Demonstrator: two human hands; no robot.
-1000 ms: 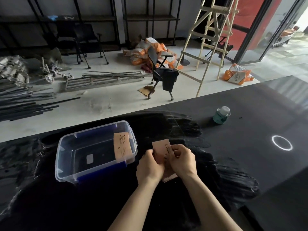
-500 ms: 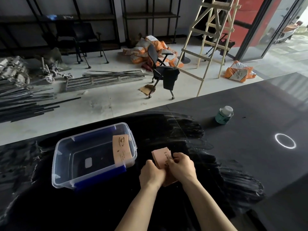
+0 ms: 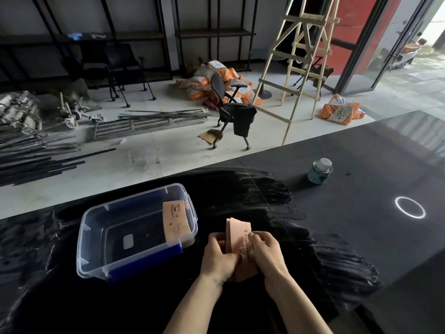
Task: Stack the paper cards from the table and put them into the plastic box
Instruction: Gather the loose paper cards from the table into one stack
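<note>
Head view. A stack of pale pink printed paper cards (image 3: 238,239) is held on edge between both hands just above the glossy black table (image 3: 361,225), its long faces upright so that the loose edges can, it is judged, be squared against one another before transfer. The left hand (image 3: 220,256) closes its fingers on the near-left side of the stack; the right hand (image 3: 266,251) curls over the right face, fingertips (image 3: 252,236) pressed on the printed surface, so that both hands are clamped on the cards and neither is free. The clear rectangular plastic box with blue clips (image 3: 96,268) sits open just to the left of the hands, near enough for a short sideways carry; one pink card (image 3: 175,220) already leans inside it against the right-hand wall. No other loose cards are visible on the table, which suggests that gathering is nearly complete and that placing the stack is the step in hand. A small green tin with a white lid (image 3: 319,171) and a white ring mark (image 3: 410,210) lie well apart to the right, clear of the work.
</note>
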